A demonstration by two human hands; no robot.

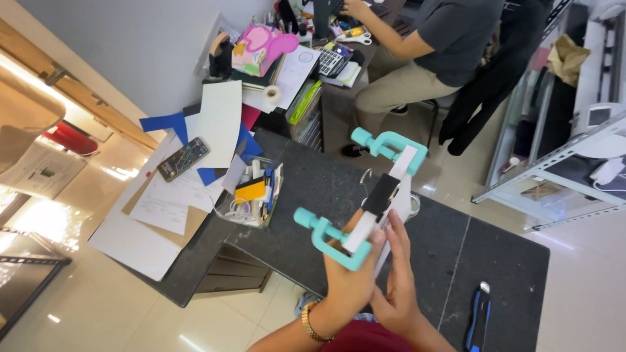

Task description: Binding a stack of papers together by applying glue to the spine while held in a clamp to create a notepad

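Both my hands hold up a white strip-shaped piece [399, 190] with a black block on its middle and a teal C-clamp at each end. My left hand [349, 277], with a gold watch on the wrist, grips the lower end beside the near teal clamp [326, 238]. My right hand [396, 274] lies against the strip's right side, fingers stretched along it. The far teal clamp [390, 143] sits at the upper end. All this hangs above a dark stone table [313, 189].
A blue-and-black utility knife [478, 317] lies on the table at lower right. A clear bin of small items [251, 193], loose papers and a phone [183, 158] crowd the left. A seated person [427, 45] works at a cluttered desk beyond. Metal shelving [561, 156] stands right.
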